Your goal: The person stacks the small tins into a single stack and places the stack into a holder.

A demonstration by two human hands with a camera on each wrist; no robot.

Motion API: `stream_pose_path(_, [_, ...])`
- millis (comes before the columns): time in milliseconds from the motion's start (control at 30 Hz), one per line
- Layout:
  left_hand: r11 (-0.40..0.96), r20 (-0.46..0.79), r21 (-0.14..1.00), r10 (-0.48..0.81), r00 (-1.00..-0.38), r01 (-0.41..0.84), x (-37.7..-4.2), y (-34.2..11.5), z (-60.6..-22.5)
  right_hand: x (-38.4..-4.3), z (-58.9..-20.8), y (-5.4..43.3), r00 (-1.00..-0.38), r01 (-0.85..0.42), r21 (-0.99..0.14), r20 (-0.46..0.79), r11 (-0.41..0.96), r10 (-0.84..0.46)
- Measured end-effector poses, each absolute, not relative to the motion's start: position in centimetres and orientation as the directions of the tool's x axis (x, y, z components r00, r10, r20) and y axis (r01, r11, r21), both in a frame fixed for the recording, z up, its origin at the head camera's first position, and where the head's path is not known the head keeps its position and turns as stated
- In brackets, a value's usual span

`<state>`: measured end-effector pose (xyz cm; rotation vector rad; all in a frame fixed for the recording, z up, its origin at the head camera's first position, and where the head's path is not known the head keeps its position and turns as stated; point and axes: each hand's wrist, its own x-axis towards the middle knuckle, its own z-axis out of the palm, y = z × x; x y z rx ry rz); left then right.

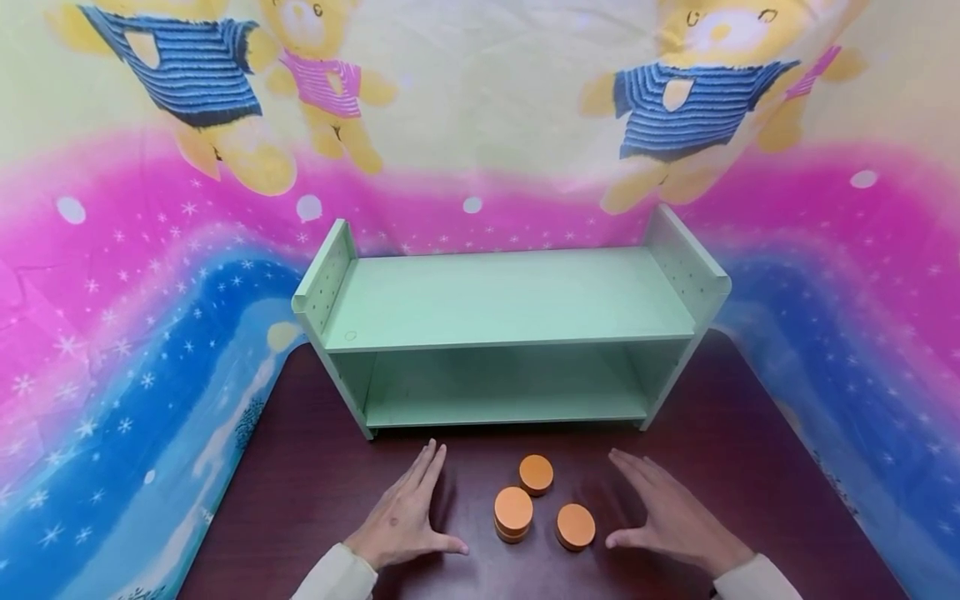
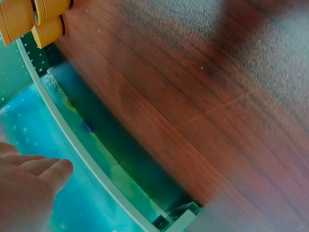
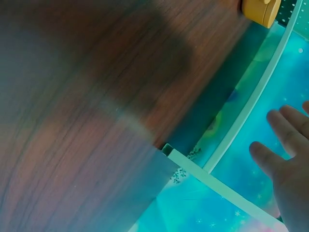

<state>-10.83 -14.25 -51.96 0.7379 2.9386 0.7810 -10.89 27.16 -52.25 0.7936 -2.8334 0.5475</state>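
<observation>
Several round orange-lidded tins stand in a loose group on the dark table. One tin [image 1: 536,473] is at the back, another tin [image 1: 575,526] at the right. At the left of the group is a taller piece [image 1: 513,510], which looks like two tins stacked. My left hand [image 1: 405,512] is held left of the group, fingers straight and thumb apart, touching none of them. On the other side, my right hand [image 1: 667,517] is spread the same way, its thumb near the right tin. Both wrist views show part of a hand [image 2: 29,188] [image 3: 294,159] with nothing in it.
Behind the tins stands a pale green two-tier shelf [image 1: 510,296] with raised side panels. A printed cloth [image 1: 480,167] with bears hangs behind and beside the wood-grain table [image 1: 300,475].
</observation>
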Motion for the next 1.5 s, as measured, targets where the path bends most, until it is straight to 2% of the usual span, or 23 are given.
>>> stream_pose_path(267, [0.739,0.165,0.493,0.438,-0.884,0.458,-10.8,-13.6,-52.6,-10.7,-52.9,26.8,-0.844,-0.532,-0.311,0.260,0.787,-0.468])
stream_pose_path(567, [0.682,0.203,0.564,0.433,-0.878,0.466,-10.7,-12.6,-53.3,-10.5,-53.4,26.2,-0.885,-0.464,-0.385,0.168,0.798,-0.434])
stream_pose_path(833, [0.605,0.227,0.646,0.429,-0.874,0.465,-10.7,-12.0,-54.0,-10.3,-53.5,25.8,-0.889,-0.450,-0.410,0.123,0.793,-0.441])
stream_pose_path(1300, [0.517,0.289,0.714,0.396,-0.871,0.472,-10.5,-10.8,-55.6,-10.0,-54.7,25.3,-0.835,-0.550,-0.393,0.246,0.737,-0.492])
stream_pose_path(1500, [0.497,0.261,0.747,0.393,-0.882,0.442,-10.4,-10.5,-56.0,-10.0,-54.8,24.9,-0.839,-0.539,-0.447,0.214,0.714,-0.499])
